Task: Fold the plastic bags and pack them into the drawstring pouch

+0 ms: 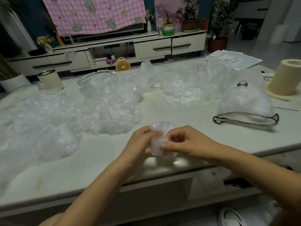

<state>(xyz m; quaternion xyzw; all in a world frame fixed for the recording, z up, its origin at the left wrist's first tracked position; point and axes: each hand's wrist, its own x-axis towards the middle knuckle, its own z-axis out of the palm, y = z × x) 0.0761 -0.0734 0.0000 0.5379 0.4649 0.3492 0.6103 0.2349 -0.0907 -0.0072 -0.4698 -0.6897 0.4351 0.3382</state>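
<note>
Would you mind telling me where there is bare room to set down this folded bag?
Bare table runs along the near edge, left of the folded bag, on this side of the loose bags. Another patch lies between the folded bag and the drawstring pouch. The left side and back are crowded with bags.
</note>
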